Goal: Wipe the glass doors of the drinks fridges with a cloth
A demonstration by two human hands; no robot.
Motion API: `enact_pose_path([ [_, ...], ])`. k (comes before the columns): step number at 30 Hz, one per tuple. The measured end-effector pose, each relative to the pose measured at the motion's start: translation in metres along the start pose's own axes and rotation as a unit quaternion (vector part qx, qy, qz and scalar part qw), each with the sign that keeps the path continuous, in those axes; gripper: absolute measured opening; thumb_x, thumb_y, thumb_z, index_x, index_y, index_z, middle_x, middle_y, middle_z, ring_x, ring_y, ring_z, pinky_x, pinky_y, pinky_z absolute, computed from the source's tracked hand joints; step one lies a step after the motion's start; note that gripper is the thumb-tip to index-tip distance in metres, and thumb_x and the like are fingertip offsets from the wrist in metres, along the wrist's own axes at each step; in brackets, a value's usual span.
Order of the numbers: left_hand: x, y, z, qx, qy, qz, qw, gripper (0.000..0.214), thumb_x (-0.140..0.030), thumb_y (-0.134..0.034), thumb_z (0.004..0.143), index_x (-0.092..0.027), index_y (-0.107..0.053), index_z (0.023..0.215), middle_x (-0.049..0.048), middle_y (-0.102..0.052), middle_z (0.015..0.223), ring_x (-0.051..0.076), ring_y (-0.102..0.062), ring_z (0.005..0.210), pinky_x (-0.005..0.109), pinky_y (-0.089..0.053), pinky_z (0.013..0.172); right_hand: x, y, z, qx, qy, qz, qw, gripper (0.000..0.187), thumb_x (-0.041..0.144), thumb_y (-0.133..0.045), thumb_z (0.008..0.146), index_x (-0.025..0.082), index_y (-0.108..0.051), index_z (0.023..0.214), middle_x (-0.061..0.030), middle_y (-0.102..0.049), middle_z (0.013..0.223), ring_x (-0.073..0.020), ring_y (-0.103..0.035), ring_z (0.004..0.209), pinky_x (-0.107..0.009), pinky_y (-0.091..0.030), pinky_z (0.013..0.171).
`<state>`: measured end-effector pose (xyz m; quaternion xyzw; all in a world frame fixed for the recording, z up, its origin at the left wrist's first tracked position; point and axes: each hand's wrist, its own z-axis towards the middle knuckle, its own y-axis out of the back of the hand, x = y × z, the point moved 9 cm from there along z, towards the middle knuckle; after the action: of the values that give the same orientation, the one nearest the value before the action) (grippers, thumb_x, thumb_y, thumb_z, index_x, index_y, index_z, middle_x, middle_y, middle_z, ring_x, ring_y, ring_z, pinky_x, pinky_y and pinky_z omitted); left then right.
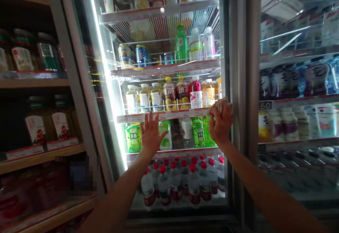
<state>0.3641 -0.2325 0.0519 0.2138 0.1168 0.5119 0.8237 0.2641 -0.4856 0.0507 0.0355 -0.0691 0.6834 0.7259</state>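
Note:
My right hand (221, 125) is closed on a crumpled light cloth (221, 103), at the right end of a white shelf edge (174, 114) inside a lit drinks fridge. With fingers spread, my left hand (153, 134) is held up in front of the lower shelf and holds nothing. Its fingertips reach about the height of that same shelf edge; whether they touch it I cannot tell. Beside it are a green-labelled bottle (134, 137) on the left and another green bottle (165, 134) on the right. A smaller green bottle (198, 133) stands left of my right hand.
Above the shelf edge stand tea and juice bottles (169, 93). Red-capped water bottles (173, 180) fill the fridge floor. A metal door frame (250, 120) runs up close to my right arm. Wooden shelves with jars (35, 123) are on the left; another stocked fridge section (296, 123) is on the right.

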Motion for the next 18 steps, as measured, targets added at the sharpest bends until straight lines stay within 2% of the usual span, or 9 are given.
enact_pose_path([
  [2, 0.001, -0.003, 0.001, 0.012, 0.003, 0.001, 1.000, 0.075, -0.049, -0.055, 0.081, -0.017, -0.027, 0.142, 0.0148, -0.016, 0.152, 0.031, -0.008, 0.141, 0.057, -0.019, 0.109, 0.026, -0.006, 0.004, 0.015, 0.037, 0.013, 0.999, 0.037, 0.026, -0.042, 0.086, 0.019, -0.057, 0.118, -0.0096, -0.033, 0.146, -0.0303, -0.016, 0.139, -0.052, -0.025, 0.105],
  [4, 0.000, -0.004, 0.000, 0.020, -0.003, 0.008, 1.000, 0.076, -0.049, -0.055, 0.081, -0.017, -0.025, 0.143, 0.0147, -0.014, 0.152, 0.031, -0.007, 0.141, 0.057, -0.020, 0.109, 0.064, -0.014, 0.000, 0.048, 0.120, 0.036, 0.991, 0.036, 0.026, -0.043, 0.085, 0.021, -0.058, 0.117, -0.0068, -0.039, 0.143, -0.0281, -0.014, 0.140, -0.050, -0.023, 0.108],
  [6, 0.000, -0.002, -0.002, 0.024, -0.011, 0.017, 1.000, 0.076, -0.048, -0.055, 0.081, -0.017, -0.024, 0.143, 0.0147, -0.013, 0.152, 0.031, -0.007, 0.141, 0.056, -0.021, 0.109, 0.088, -0.019, -0.004, 0.075, 0.188, 0.052, 0.978, 0.036, 0.026, -0.043, 0.086, 0.024, -0.058, 0.119, -0.0042, -0.041, 0.141, -0.0257, -0.016, 0.139, -0.048, -0.020, 0.110],
  [7, 0.000, -0.001, -0.002, 0.026, -0.014, 0.022, 0.999, 0.077, -0.048, -0.055, 0.081, -0.017, -0.023, 0.143, 0.0146, -0.013, 0.152, 0.031, -0.007, 0.141, 0.056, -0.022, 0.108, 0.088, -0.019, -0.003, 0.074, 0.199, 0.054, 0.976, 0.036, 0.026, -0.043, 0.086, 0.024, -0.057, 0.119, -0.0037, -0.042, 0.141, -0.0250, -0.018, 0.139, -0.048, -0.019, 0.110],
  [9, 0.000, 0.000, -0.003, 0.030, -0.015, 0.032, 0.999, 0.077, -0.048, -0.056, 0.080, -0.017, -0.024, 0.143, 0.0147, -0.013, 0.152, 0.031, -0.009, 0.141, 0.056, -0.023, 0.108, 0.067, -0.017, 0.007, 0.051, 0.171, 0.043, 0.983, 0.037, 0.027, -0.042, 0.087, 0.025, -0.056, 0.121, -0.0044, -0.041, 0.141, -0.0252, -0.020, 0.138, -0.050, -0.020, 0.109],
  [12, 0.000, -0.001, -0.003, 0.031, -0.020, 0.041, 0.999, 0.077, -0.047, -0.057, 0.080, -0.017, -0.024, 0.143, 0.0148, -0.014, 0.152, 0.032, -0.010, 0.140, 0.055, -0.024, 0.108, 0.012, -0.011, 0.033, 0.006, 0.055, 0.012, 0.998, 0.039, 0.027, -0.041, 0.088, 0.022, -0.054, 0.124, -0.0084, -0.035, 0.145, -0.0292, -0.022, 0.137, -0.054, -0.024, 0.105],
  [14, 0.000, -0.001, -0.003, 0.026, -0.021, 0.044, 0.998, 0.076, -0.046, -0.056, 0.081, -0.017, -0.025, 0.143, 0.0147, -0.015, 0.152, 0.031, -0.011, 0.140, 0.055, -0.025, 0.108, -0.004, -0.011, 0.047, -0.004, 0.004, 0.001, 1.000, 0.041, 0.026, -0.040, 0.087, 0.019, -0.053, 0.125, -0.0096, -0.029, 0.148, -0.0319, -0.021, 0.137, -0.056, -0.025, 0.104],
  [16, 0.000, -0.002, -0.003, 0.020, -0.019, 0.048, 0.998, 0.075, -0.046, -0.057, 0.081, -0.018, -0.026, 0.143, 0.0144, -0.016, 0.152, 0.031, -0.011, 0.140, 0.055, -0.025, 0.108, 0.012, -0.015, 0.053, 0.006, 0.019, 0.010, 1.000, 0.043, 0.025, -0.039, 0.086, 0.019, -0.053, 0.126, -0.0083, -0.028, 0.149, -0.0324, -0.017, 0.138, -0.055, -0.025, 0.105],
  [18, 0.000, -0.002, -0.003, 0.016, -0.017, 0.052, 0.998, 0.074, -0.045, -0.057, 0.081, -0.018, -0.026, 0.142, 0.0141, -0.017, 0.152, 0.031, -0.012, 0.140, 0.055, -0.027, 0.107, 0.054, -0.022, 0.048, 0.040, 0.097, 0.034, 0.994, 0.043, 0.026, -0.039, 0.086, 0.020, -0.052, 0.127, -0.0055, -0.031, 0.147, -0.0302, -0.013, 0.140, -0.053, -0.023, 0.108],
])
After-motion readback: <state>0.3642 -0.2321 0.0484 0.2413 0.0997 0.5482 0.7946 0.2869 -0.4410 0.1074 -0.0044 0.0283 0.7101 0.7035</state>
